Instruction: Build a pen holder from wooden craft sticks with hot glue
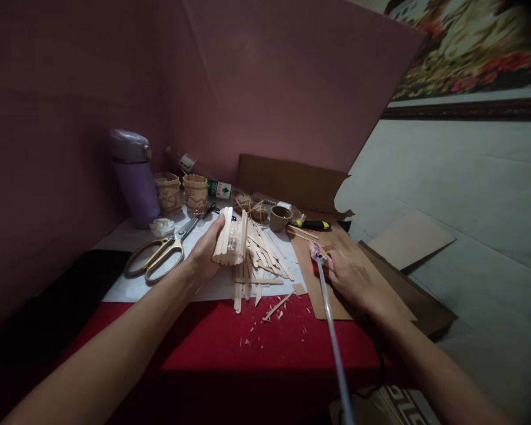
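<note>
My left hand point(207, 249) is wrapped round a clear plastic cup point(233, 243) that lies tilted, with pale craft sticks point(225, 231) standing along part of its side. Bare clear plastic shows between the sticks. In my right hand point(340, 270) is a glue gun point(319, 254) with a patterned body, and a long translucent glue stick point(334, 336) trails from it toward me. The glue gun is over the brown cardboard, apart from the cup. Loose craft sticks point(263, 254) are piled between my hands on white paper.
Gold-handled scissors point(166, 255), a purple bottle point(135, 186) and two decorated cups point(196, 193) stand or lie at the left. A small brown pot point(280, 218) and a black-and-yellow tool point(314, 225) are behind. Wood scraps point(279, 313) dot the red cloth point(194, 336).
</note>
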A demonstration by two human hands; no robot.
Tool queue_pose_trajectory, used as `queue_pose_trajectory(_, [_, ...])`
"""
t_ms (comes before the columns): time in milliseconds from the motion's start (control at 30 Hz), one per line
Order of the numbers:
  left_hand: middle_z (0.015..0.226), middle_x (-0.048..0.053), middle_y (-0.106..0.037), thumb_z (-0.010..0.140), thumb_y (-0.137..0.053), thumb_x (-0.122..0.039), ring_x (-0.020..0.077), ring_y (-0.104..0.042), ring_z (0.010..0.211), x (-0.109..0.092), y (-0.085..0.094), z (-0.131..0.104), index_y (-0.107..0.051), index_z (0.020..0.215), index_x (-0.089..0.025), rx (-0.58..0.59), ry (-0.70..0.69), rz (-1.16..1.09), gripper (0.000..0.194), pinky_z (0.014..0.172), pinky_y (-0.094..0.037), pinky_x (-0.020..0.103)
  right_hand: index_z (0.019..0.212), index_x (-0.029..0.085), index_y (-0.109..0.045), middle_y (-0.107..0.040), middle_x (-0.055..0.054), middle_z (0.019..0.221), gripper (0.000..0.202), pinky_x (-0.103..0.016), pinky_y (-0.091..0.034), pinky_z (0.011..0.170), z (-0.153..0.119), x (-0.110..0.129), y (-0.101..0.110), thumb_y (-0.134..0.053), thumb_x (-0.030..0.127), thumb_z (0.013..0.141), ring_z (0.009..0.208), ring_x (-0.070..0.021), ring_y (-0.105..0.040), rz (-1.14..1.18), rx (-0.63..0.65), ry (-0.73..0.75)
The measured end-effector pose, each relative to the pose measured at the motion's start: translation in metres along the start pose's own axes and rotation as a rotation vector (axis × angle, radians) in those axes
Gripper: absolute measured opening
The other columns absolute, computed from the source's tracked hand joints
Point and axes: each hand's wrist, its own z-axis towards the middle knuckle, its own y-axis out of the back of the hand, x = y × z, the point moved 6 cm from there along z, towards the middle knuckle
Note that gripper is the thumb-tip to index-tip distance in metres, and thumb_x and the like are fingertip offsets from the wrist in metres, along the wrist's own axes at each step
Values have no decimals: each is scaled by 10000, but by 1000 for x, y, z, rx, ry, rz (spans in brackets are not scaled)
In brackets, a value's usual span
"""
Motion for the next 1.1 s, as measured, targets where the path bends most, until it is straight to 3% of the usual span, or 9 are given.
queue_pose_trajectory(200, [711,85,-705,984,-369,-343,186,-657,545,-5,1,1,-622,1046,-101,-8,-32,-2,356,532,-578,321,951,109,-613,-628,-156,932,284,-347,-349,691,5,15,-2,-447,340,952,801,-247,-552,-151,168,68])
queue_pose_trajectory(300, [727,80,-711,981,-381,-343,183,-662,552,-7,1,1,-625,1023,-112,-4,-53,-28,339,538,-584,325,917,111,-628,-628,-181,946,201,-364,-353,706,4,32,19,-534,288,903,841,-271,-547,-194,131,102])
queue_pose_trajectory(367, [715,74,-706,979,-385,-349,183,-660,549,-8,1,1,-629,1002,-117,-8,-53,-39,337,538,-585,329,876,117,-630,-620,-174,938,99,-363,-352,716,2,55,40,-558,179,851,857,-267,-537,-188,27,116])
queue_pose_trajectory(433, [715,76,-706,974,-386,-350,186,-664,559,-8,1,1,-634,1003,-117,-8,-52,-52,341,543,-585,328,830,148,-625,-625,-123,929,99,-341,-355,733,-1,91,53,-532,116,848,854,-230,-529,-43,-19,227])
queue_pose_trajectory(533, [717,83,-709,952,-401,-324,189,-666,571,-10,3,3,-644,993,-107,1,-65,-71,328,545,-581,320,839,176,-621,-628,-74,940,107,-294,-358,696,-6,150,48,-561,89,821,817,-180,-528,206,145,477])
queue_pose_trajectory(633, [663,69,-695,916,-425,-283,171,-635,518,-12,5,6,-651,921,-100,-5,-80,-83,290,529,-568,300,913,159,-615,-630,-83,930,131,-285,-338,626,-4,179,32,-500,109,877,753,-163,-522,256,201,512])
queue_pose_trajectory(800, [619,65,-684,925,-413,-266,169,-635,522,-10,6,6,-651,880,-94,-41,-64,-105,297,590,-573,297,988,158,-592,-647,-88,928,170,-285,-351,641,3,183,10,-470,103,884,750,-163,-529,297,189,504])
queue_pose_trajectory(933, [652,75,-701,944,-403,-281,176,-659,570,-10,4,4,-656,909,-92,-31,-68,-123,318,637,-577,300,882,164,-587,-634,-61,864,140,-280,-369,675,9,172,9,-495,80,818,758,-155,-528,461,201,445])
queue_pose_trajectory(1100, [661,76,-705,938,-411,-287,167,-640,528,-9,4,4,-654,895,-107,-17,-53,-105,305,598,-573,301,764,188,-528,-575,12,682,31,-261,-361,586,25,148,30,-542,169,783,609,-112,-479,993,185,152])
